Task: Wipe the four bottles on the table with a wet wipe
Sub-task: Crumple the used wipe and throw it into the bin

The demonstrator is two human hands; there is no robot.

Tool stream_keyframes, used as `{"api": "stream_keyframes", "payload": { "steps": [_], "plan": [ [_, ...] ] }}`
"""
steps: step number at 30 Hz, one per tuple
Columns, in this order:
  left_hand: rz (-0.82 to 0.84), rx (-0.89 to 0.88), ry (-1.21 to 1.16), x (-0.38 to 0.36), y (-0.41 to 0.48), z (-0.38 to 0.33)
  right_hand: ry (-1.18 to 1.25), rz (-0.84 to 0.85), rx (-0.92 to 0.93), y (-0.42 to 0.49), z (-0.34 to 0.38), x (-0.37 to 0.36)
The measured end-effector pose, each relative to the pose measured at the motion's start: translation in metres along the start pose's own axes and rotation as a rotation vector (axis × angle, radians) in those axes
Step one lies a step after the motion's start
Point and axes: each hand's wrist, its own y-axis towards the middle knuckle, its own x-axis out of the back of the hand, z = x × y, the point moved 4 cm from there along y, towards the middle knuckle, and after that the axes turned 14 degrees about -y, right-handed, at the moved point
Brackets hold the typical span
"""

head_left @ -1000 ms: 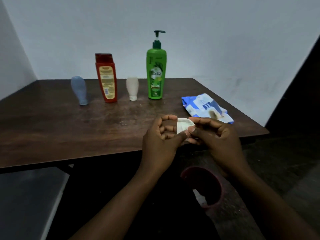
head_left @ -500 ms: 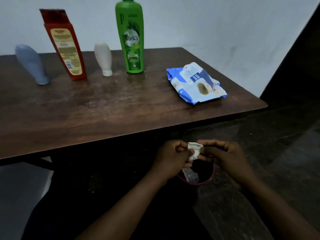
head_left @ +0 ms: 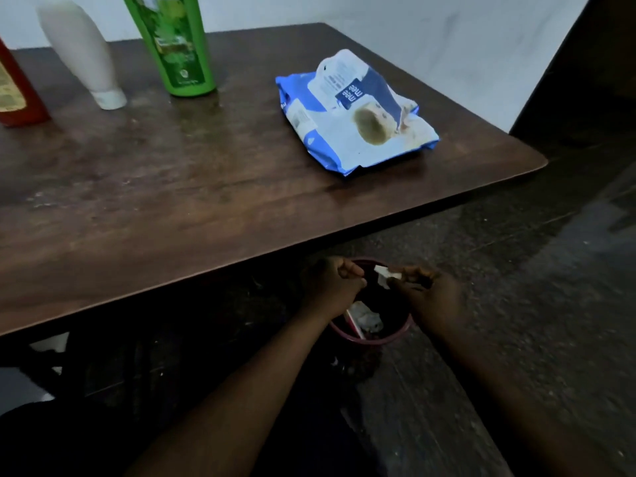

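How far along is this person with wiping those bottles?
Done: unclear, though the bin already holds crumpled white scraps. In hand: the right hand pinches a small wipe over that bin, left hand curled beside it. Left: unclear; red bottle, white bottle and green bottle stand on the table, the fourth is out of view.

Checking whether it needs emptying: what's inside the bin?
White crumpled scraps lie in the bin on its near side. The left hand and the right hand, pinching a wipe, cover the far part; what's there is hidden.
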Motion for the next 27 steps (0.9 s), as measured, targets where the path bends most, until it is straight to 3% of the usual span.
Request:
{"api": "stream_keyframes", "payload": {
  "steps": [5,14,27],
  "plan": [
    [0.003,0.024,0.042,-0.007,0.023,0.013,-0.191,0.128,-0.043,0.026,-0.039,-0.025],
    [-0.006,0.05,0.035,-0.004,0.025,0.028,-0.245,0.076,-0.058,0.02,-0.049,-0.024],
    [-0.03,-0.04,0.081,0.017,-0.01,-0.003,-0.204,0.196,0.043,-0.005,0.036,-0.004]
  ]
}}
